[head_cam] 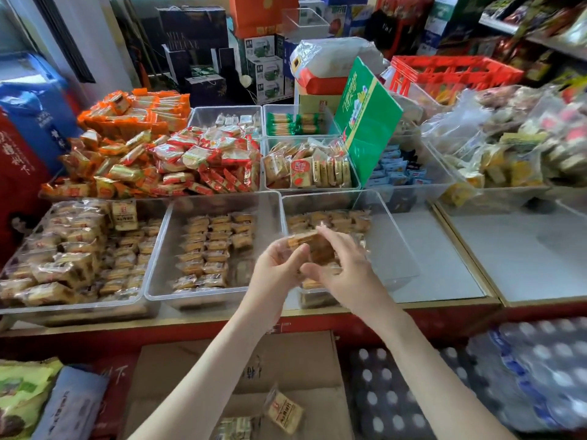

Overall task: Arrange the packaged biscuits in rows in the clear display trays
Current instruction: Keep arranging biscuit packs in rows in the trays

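My left hand [279,265] and my right hand [341,268] meet over the front of a clear tray [394,236], and together they hold a small stack of brown packaged biscuits [313,244]. One row of the same packs [330,219] lies along that tray's far side. The middle clear tray [165,255] holds biscuit packs in neat rows [212,249]. The left tray [76,308] is heaped with loose packs [70,252].
Behind stand trays and heaps of red and orange snack packs [178,160], a green box lid [365,122] and a red crate [451,74]. Below the counter edge lie a cardboard box [286,369] with loose packs [284,412] and shrink-wrapped bottles [508,382].
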`<state>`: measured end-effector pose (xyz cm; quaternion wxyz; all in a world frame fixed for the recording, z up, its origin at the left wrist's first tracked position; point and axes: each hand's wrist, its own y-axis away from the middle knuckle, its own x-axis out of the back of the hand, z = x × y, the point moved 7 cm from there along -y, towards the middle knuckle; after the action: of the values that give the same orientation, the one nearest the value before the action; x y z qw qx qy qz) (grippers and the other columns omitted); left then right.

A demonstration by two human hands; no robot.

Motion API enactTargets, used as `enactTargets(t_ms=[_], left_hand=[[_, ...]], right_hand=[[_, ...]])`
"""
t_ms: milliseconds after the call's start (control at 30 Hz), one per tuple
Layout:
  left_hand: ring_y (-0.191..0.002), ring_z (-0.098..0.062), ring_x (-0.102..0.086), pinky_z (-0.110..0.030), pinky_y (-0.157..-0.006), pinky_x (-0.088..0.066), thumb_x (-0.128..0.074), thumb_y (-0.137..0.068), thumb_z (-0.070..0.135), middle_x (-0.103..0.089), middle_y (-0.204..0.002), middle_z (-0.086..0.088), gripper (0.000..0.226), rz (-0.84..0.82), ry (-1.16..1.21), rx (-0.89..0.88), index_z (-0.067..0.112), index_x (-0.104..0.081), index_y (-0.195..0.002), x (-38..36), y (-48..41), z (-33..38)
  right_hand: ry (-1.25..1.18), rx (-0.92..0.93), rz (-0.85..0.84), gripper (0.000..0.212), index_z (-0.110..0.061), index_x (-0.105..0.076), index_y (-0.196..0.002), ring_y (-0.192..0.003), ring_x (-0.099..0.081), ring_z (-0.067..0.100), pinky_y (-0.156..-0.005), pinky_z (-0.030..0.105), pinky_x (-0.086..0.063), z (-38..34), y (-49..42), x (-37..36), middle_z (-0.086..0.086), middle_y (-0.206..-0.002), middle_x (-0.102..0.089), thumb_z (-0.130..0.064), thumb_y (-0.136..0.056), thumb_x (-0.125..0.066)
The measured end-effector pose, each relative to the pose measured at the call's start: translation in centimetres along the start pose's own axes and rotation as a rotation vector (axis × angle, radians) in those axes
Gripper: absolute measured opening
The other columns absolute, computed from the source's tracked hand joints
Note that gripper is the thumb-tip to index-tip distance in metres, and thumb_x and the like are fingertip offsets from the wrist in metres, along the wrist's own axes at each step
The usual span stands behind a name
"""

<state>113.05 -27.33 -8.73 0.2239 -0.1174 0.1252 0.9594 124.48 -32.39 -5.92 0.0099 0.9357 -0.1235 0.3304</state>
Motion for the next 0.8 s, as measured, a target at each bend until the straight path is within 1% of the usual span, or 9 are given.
enactTargets(t_ms=[100,200,300,367,433,500,567,733,800], left_hand=[[-0.101,-0.008,-0.067,-0.026,-0.089,-0.053,-0.045,-0.089,0.050,-0.073,-0.108,0.005,0.041,-0.152,-0.084,0.073,0.025,-0.065,-0.115,-4.6,-2.4,-1.6],[-0.115,-0.003,-0.061,-0.021,-0.098,-0.048,-0.038,-0.094,0.053,-0.067,-0.120,0.013,0.043,-0.276,-0.177,0.095,0.030,-0.062,-0.122,-8.0,-6.0,-3.2],[-0.113,-0.006,-0.059,-0.015,-0.089,-0.046,-0.045,-0.102,0.038,-0.064,-0.128,0.007,0.035,-0.201,-0.734,-0.057,0.025,-0.056,-0.133,-9.4,-11.5,-5.0],[-0.128,-0.013,-0.050,-0.024,-0.103,-0.040,-0.047,-0.102,0.035,-0.051,-0.144,-0.001,0.046,-0.172,-1.063,-0.121,0.019,-0.044,-0.145,-10.4,-15.3,-7.1],[-0.147,-0.019,-0.023,-0.039,-0.121,-0.019,-0.045,-0.101,0.042,-0.027,-0.160,-0.005,0.060,-0.201,-1.297,-0.144,0.016,-0.027,-0.153,-11.4,-18.7,-10.0],[-0.152,-0.021,0.002,-0.049,-0.121,0.004,-0.040,-0.099,0.054,-0.003,-0.165,-0.006,0.075,-0.239,-1.511,-0.130,0.017,-0.010,-0.157,-11.8,-21.8,-13.0],[-0.150,-0.022,0.017,-0.051,-0.118,0.015,-0.034,-0.094,0.067,0.014,-0.164,-0.005,0.087,-0.276,-1.663,-0.090,0.020,0.005,-0.157,-11.3,-24.0,-15.6],[-0.145,-0.020,0.028,-0.052,-0.119,0.015,-0.014,-0.080,0.086,0.030,-0.157,0.000,0.097,-0.372,-1.800,0.020,0.029,0.027,-0.147,-8.9,-26.2,-19.7],[-0.144,-0.019,0.030,-0.051,-0.119,0.014,-0.013,-0.080,0.086,0.033,-0.154,0.000,0.095,-0.369,-1.798,-0.004,0.030,0.031,-0.143,-8.6,-26.3,-20.2]], right_hand=[[-0.074,-0.121,-0.014,0.080,-0.033,-0.025,-0.148,-0.113,-0.055,0.009,-0.086,0.018,-0.048,3.9,-1.4,1.9,-0.006,-0.133,-0.050,-0.042,-0.083,-0.071],[-0.180,-0.239,0.107,0.058,-0.029,-0.040,-0.134,-0.095,-0.063,0.009,-0.071,0.014,-0.050,9.6,-4.1,6.1,-0.005,-0.112,-0.061,-0.030,-0.086,-0.072],[0.034,-0.285,0.110,0.037,-0.019,-0.047,-0.117,-0.089,-0.057,0.016,-0.064,0.013,-0.041,15.6,-8.2,9.3,-0.003,-0.101,-0.059,-0.022,-0.088,-0.070],[0.283,-0.250,0.023,0.028,-0.016,-0.052,-0.114,-0.095,-0.054,0.020,-0.073,0.024,-0.039,19.0,-11.5,9.9,0.001,-0.102,-0.058,-0.019,-0.090,-0.066],[0.613,-0.171,-0.092,0.025,-0.018,-0.054,-0.114,-0.110,-0.051,0.024,-0.086,0.031,-0.034,21.6,-14.7,9.1,0.002,-0.114,-0.058,-0.016,-0.090,-0.061],[0.900,-0.119,-0.214,0.028,-0.021,-0.053,-0.116,-0.117,-0.048,0.023,-0.094,0.035,-0.029,23.5,-17.3,7.4,0.002,-0.121,-0.059,-0.011,-0.089,-0.054],[1.073,-0.082,-0.284,0.030,-0.018,-0.052,-0.117,-0.118,-0.050,0.025,-0.099,0.038,-0.028,24.8,-18.9,5.5,0.003,-0.122,-0.060,-0.007,-0.089,-0.051],[1.290,-0.028,-0.255,0.044,-0.007,-0.040,-0.135,-0.125,-0.044,0.029,-0.109,0.042,-0.025,27.8,-21.1,1.8,0.013,-0.134,-0.050,-0.006,-0.092,-0.051],[1.285,-0.024,-0.232,0.072,-0.004,-0.011,-0.152,-0.141,-0.025,0.035,-0.116,0.046,-0.016,29.2,-21.3,0.8,0.022,-0.154,-0.023,-0.009,-0.093,-0.053]])
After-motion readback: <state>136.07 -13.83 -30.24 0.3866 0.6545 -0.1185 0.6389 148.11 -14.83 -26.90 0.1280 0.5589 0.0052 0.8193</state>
